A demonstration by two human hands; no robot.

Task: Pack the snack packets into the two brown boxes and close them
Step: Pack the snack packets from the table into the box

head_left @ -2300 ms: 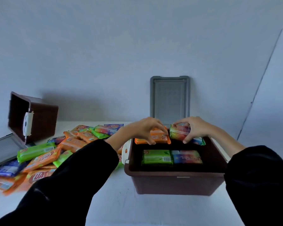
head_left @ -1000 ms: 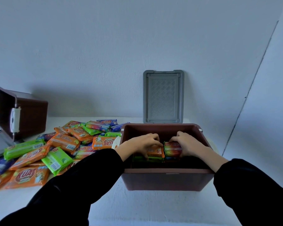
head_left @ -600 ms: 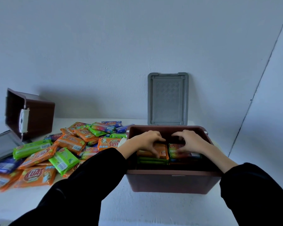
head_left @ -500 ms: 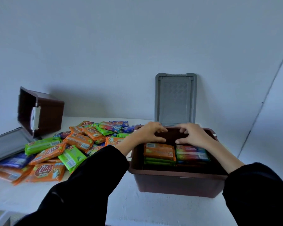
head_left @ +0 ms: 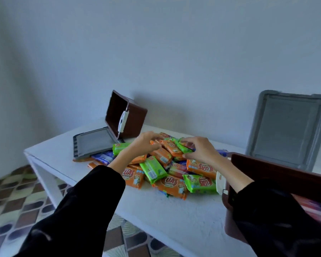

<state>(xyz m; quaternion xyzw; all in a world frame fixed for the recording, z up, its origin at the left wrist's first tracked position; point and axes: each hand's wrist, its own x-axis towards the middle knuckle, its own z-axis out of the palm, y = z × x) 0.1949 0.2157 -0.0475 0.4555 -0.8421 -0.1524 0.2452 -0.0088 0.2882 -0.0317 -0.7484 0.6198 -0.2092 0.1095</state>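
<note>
Glossy, flat snack packets [head_left: 156, 169] are heaped mid-surface [head_left: 174, 210]. An orange packet [head_left: 157, 143] is pinched in the left hand [head_left: 145, 143]'s grip, a green packet [head_left: 183, 148] in the right hand [head_left: 200, 149]'s. A rigid brown box [head_left: 278, 171] stands at the right edge.

Both hands are leaving the near box [head_left: 278, 175]; left hand [head_left: 145, 143] and right hand [head_left: 200, 149] are now reaching into the packet pile [head_left: 167, 169].
</note>
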